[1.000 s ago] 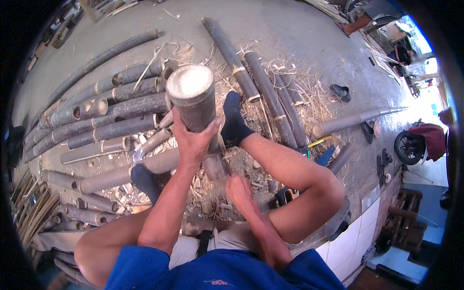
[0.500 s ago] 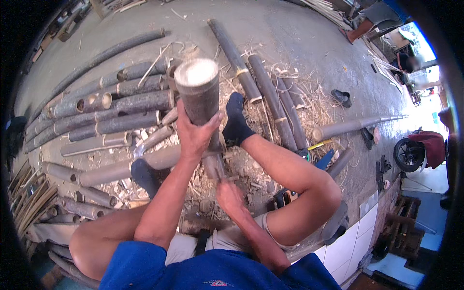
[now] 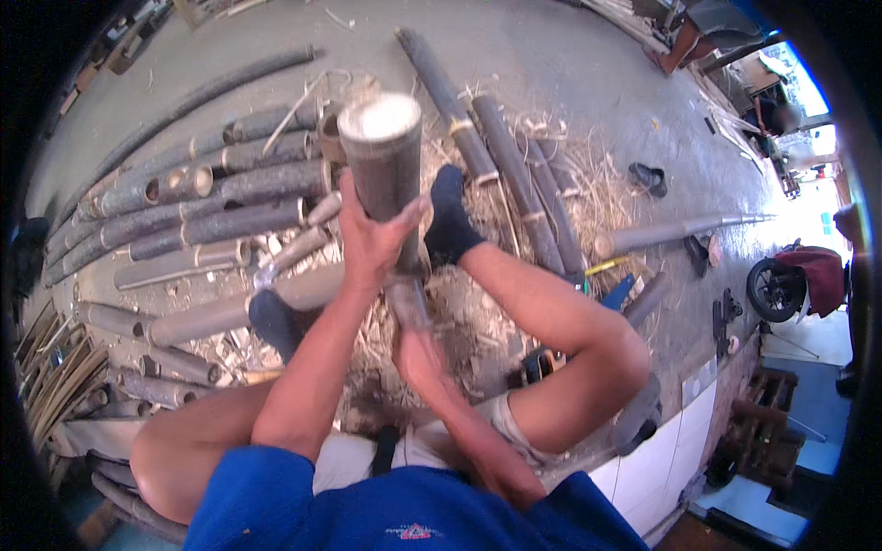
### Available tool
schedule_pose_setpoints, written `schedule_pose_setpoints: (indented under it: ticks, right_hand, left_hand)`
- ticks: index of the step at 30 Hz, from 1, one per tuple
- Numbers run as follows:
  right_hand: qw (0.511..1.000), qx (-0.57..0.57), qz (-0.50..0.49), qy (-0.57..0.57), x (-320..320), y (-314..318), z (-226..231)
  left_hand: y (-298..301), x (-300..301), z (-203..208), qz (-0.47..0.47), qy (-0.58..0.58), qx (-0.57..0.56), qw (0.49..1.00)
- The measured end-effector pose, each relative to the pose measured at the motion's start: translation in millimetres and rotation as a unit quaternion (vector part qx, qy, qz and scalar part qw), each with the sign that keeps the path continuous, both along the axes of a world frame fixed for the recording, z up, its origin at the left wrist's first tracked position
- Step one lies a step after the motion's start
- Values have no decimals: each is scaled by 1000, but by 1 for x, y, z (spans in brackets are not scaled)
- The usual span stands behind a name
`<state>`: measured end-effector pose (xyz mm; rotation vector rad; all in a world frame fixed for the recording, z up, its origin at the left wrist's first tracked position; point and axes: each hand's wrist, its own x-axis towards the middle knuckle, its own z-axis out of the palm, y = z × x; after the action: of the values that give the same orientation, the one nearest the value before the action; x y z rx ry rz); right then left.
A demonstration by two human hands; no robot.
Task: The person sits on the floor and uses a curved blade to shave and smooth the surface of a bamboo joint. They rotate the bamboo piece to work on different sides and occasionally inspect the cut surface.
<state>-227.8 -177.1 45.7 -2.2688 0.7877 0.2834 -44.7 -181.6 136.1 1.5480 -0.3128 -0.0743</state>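
Left hand [image 3: 367, 241] wraps the upright bamboo section [image 3: 384, 156], its cut end facing up; right hand [image 3: 415, 354] grips a blade handle [image 3: 408, 301] at its base. Cut bamboo poles [image 3: 211, 216] crowd the floor [image 3: 570, 64] leftward; bare concrete lies beyond.

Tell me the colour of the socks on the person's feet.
Dark navy, near black, on both socks; the head view shows them beside the upright bamboo section held by the left hand.
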Motion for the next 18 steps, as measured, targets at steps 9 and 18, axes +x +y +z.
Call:
schedule_pose_setpoints:
  ticks: [9,18]
  right_hand:
    - [995,-9,60,77,9,-10,-3]
    - [972,-65,224,-7,-44,34,-38]
  left_hand:
    - [1,9,-39,-52,42,-20,998]
    - [2,67,-84,-138,-91,275,947]
